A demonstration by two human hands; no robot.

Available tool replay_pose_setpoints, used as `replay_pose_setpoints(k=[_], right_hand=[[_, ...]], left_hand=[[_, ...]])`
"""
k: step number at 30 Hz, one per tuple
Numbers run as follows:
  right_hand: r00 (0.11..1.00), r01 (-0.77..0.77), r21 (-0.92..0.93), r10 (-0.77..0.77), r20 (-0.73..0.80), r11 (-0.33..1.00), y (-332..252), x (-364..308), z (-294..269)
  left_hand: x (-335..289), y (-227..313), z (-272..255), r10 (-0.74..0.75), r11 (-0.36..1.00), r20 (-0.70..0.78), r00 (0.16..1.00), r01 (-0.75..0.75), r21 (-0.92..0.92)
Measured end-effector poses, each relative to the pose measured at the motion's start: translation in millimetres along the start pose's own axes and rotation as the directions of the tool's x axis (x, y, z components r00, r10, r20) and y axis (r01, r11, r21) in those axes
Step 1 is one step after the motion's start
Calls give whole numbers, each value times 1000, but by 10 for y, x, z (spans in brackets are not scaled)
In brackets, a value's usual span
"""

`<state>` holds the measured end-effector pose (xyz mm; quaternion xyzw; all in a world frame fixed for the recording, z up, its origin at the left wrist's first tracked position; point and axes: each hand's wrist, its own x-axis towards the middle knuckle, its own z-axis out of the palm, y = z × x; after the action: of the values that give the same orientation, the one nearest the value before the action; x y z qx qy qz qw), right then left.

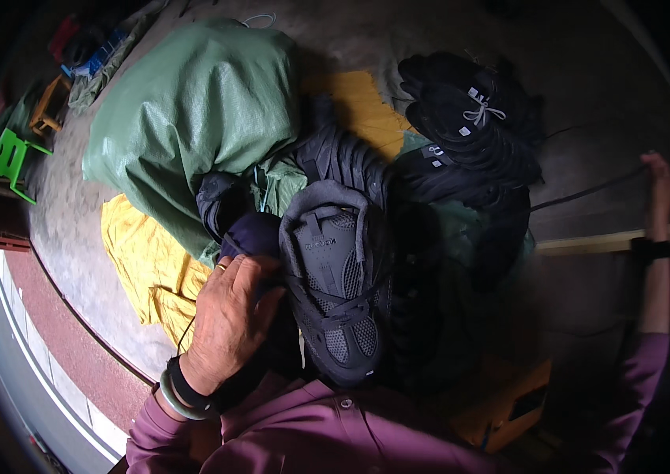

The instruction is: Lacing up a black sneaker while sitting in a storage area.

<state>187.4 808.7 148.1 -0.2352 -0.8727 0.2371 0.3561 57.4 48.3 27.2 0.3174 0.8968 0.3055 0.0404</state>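
Note:
A dark grey and black laced sneaker lies in front of me with its toe toward my body. Beside its left edge, my left hand is closed against a dark purple item, its fingertips partly hidden; a thin dark cord crosses near the knuckles. Far out to the right, my right hand is raised and closed on the end of a black lace. The lace stretches toward a dark heap of shoe parts, and its other end is lost in shadow.
A bulging green sack stands at the far left, with yellow cloth below it and another yellow sheet behind. White string ties the black stack. Farther left are a green chair and a wooden stool. An orange-brown box sits low right.

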Motion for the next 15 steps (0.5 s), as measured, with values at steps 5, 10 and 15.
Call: replay_pose_setpoints(k=[5,10,15], right_hand=[[946,-267,312,186,267,912,-1486,-1604,1322],[800,-470,555,66,596,687,-2308,-2638,2203],[600,-586,447,-9,800,675,-2962,-3158,2455]], left_hand=[[-199,-302,-159,2,992,91,996,9,-129],[-483,-462,-319,-315,783,233,920,391,-483],[-653,-662,-338,-433,772,308,847,525,-358]])
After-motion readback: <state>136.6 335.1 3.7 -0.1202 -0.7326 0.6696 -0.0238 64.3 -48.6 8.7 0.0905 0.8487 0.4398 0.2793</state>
